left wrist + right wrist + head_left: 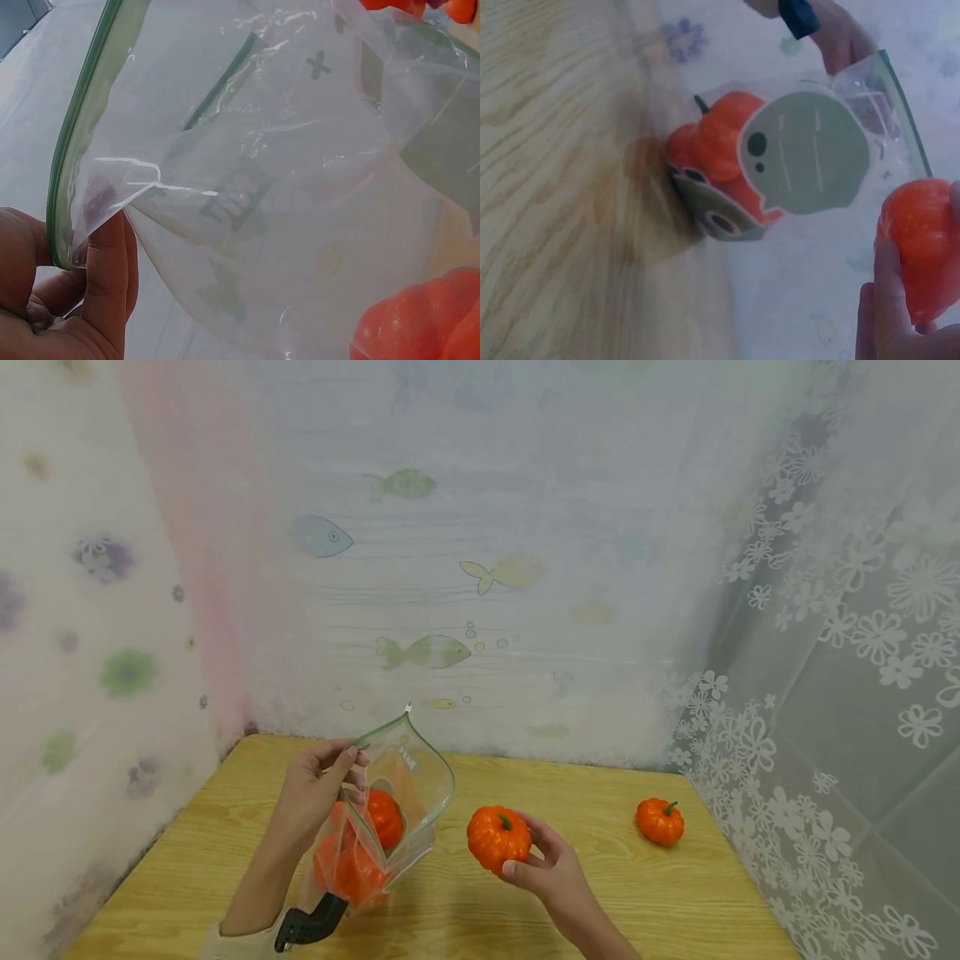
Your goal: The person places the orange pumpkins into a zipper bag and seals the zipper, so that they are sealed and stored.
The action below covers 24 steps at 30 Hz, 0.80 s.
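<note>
Tabletop: yellowish wood grain
Far sheet: printed fish and bubbles
Right sheet: white flowers, grey tiles showing through
Bag: clear, at left, green-edged mouth open, orange pumpkins inside
Bag print: pale green shapes; lettering too faint to read
Left hand: fingers pinching the bag's left rim
Right hand: fingers holding a pumpkin, right of the bag
Loose pumpkin: right side of the tabletop
</note>
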Tool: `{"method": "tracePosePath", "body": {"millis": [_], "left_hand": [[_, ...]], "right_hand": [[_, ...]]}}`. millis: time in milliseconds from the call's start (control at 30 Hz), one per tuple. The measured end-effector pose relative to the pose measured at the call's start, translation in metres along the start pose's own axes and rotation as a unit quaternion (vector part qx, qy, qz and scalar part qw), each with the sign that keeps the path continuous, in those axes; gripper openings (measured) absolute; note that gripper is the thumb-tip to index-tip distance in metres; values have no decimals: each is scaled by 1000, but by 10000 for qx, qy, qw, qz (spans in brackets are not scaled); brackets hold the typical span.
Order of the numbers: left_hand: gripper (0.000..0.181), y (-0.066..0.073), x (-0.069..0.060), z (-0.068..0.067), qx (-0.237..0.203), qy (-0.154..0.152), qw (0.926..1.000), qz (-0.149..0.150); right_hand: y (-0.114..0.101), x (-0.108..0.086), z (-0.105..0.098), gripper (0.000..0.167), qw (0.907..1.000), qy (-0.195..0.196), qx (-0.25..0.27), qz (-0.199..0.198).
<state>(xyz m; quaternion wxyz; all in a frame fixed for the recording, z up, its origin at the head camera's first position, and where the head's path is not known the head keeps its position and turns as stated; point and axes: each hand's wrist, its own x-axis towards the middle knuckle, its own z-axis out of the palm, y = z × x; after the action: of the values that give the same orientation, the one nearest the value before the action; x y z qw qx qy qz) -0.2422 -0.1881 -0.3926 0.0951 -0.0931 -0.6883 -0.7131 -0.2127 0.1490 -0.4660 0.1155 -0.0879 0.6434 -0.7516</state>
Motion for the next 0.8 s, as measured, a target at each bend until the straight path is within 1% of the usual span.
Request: {"method": "tracePosePath", "body": {"millis": [100, 300, 500, 800], "left_hand": [[35, 0, 0, 0, -11, -19, 10000, -13], [34, -2, -1, 0, -51, -33, 10000, 62], [33, -3, -2, 1, -7, -41, 9999, 94], [32, 0, -7, 5, 55, -89, 9999, -17]], "right_hand": [[-6, 4, 5, 73, 9999, -20, 51, -109], [-16, 5, 15, 74, 9992, -47, 142, -365], [-19, 2, 27, 75, 9962, -156, 129, -846], [-27, 1, 43, 77, 9895, -193, 234, -1413]]}}
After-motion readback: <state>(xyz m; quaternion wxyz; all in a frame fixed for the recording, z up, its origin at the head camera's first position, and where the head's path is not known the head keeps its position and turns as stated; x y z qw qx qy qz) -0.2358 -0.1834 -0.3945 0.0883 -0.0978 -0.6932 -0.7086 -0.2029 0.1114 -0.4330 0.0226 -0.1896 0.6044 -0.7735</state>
